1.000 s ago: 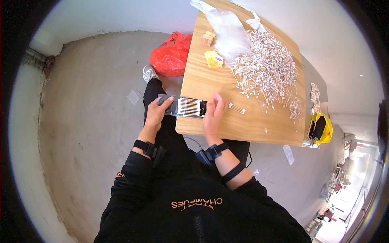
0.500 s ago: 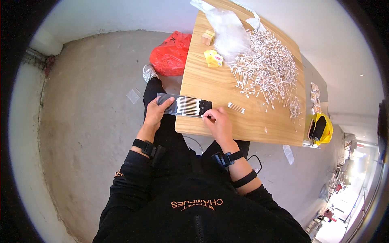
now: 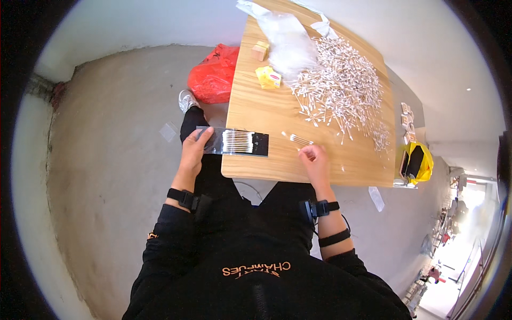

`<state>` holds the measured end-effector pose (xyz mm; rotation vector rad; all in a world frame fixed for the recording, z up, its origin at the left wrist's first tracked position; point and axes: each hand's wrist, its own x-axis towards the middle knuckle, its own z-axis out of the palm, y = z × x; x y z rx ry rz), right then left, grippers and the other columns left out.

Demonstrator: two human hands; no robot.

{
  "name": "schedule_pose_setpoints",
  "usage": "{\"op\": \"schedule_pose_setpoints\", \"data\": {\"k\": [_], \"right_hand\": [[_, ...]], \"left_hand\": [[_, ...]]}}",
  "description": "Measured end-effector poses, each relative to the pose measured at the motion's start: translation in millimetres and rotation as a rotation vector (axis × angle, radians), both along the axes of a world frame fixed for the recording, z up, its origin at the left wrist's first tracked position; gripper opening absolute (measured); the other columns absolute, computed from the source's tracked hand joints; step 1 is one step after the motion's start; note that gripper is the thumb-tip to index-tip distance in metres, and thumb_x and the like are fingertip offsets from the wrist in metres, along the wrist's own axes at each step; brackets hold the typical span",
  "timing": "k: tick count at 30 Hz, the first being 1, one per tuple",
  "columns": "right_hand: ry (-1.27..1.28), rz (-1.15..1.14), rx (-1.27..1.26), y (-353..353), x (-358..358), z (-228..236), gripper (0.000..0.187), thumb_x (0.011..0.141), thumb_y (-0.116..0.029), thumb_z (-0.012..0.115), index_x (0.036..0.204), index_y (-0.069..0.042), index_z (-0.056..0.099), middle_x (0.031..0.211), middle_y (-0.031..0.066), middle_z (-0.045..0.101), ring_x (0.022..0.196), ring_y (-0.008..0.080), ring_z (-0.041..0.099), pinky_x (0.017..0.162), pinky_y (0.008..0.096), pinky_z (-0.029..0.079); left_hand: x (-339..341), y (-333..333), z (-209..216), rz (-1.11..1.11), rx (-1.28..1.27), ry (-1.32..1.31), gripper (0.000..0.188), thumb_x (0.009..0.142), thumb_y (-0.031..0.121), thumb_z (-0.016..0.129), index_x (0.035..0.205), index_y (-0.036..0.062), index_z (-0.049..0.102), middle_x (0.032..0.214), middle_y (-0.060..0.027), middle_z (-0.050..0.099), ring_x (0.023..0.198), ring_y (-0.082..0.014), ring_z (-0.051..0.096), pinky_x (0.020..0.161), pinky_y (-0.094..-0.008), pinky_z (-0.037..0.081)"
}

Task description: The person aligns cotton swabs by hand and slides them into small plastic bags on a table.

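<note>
My left hand [image 3: 194,148] grips one end of a clear plastic sleeve [image 3: 261,145] with a black strip at its right part. A row of white-tipped cotton swabs [image 3: 238,142] lies side by side in or on it; which, I cannot tell. The sleeve reaches over the table's left front corner. My right hand [image 3: 316,160] is at the tabletop, thumb and fingers pinched together. Whatever is between its fingertips is too small to make out. Just beyond those fingertips lies a small group of cotton swabs [image 3: 301,139], with a loose white-tipped piece next to it.
A big pile of cotton swabs [image 3: 346,80] covers the wooden table's [image 3: 256,114] far right part. Beside it are a crumpled clear bag [image 3: 288,45], a yellow packet [image 3: 268,78] and a small wooden block [image 3: 260,50]. A red bag [image 3: 215,77] stands on the floor, a yellow bag [image 3: 424,165] at the right.
My right hand has left the sleeve's right end and moved right, to the small group of swabs. My left hand keeps its hold on the sleeve. The whole view has shifted slightly.
</note>
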<state>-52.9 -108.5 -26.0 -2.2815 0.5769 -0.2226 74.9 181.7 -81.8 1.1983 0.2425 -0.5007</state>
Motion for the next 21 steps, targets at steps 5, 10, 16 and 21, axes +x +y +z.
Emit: {"op": "schedule_pose_setpoints", "data": {"k": [5, 10, 16, 21], "right_hand": [[-0.023, -0.004, -0.125, -16, -5, -9, 0.007, 0.075, -0.007, 0.068, 0.081, -0.006, 0.064, 0.083, 0.0079, 0.056, 0.070, 0.0179, 0.058, 0.063, 0.0291, 0.047], [-0.083, 0.057, -0.020, -25, -13, -8, 0.008, 0.076, -0.006, 0.068, 0.082, -0.006, 0.064, 0.083, 0.0086, 0.056, 0.071, 0.0189, 0.058, 0.064, 0.0290, 0.047], [-0.129, -0.083, -0.199, -25, -7, -5, 0.011, 0.080, -0.007, 0.066, 0.090, -0.002, 0.063, 0.086, 0.0082, 0.055, 0.076, 0.0186, 0.059, 0.067, 0.0296, 0.048], [-0.288, -0.093, 0.201, 55, 33, 1, 0.031, 0.095, -0.024, 0.046, 0.114, 0.000, 0.051, 0.107, 0.0138, 0.053, 0.102, 0.0236, 0.051, 0.092, 0.0350, 0.039]], "left_hand": [[0, 3, -5, 0.061, -0.008, 0.008, 0.017, 0.088, 0.023, 0.063, 0.089, 0.0068, 0.062, 0.081, 0.0028, 0.061, 0.072, -0.0052, 0.054, 0.067, -0.0206, 0.041], [0, 4, -6, 0.063, 0.011, 0.017, 0.016, 0.088, 0.024, 0.063, 0.087, 0.0083, 0.061, 0.080, 0.0040, 0.060, 0.071, -0.0042, 0.052, 0.066, -0.0202, 0.040], [0, 5, 1, 0.050, 0.019, 0.029, 0.017, 0.088, 0.025, 0.063, 0.088, 0.0081, 0.062, 0.079, 0.0040, 0.060, 0.071, -0.0042, 0.052, 0.065, -0.0203, 0.040], [-1, 3, 3, 0.038, 0.016, 0.050, 0.019, 0.088, 0.027, 0.063, 0.088, 0.0076, 0.062, 0.079, 0.0037, 0.060, 0.070, -0.0047, 0.053, 0.064, -0.0202, 0.040]]}}
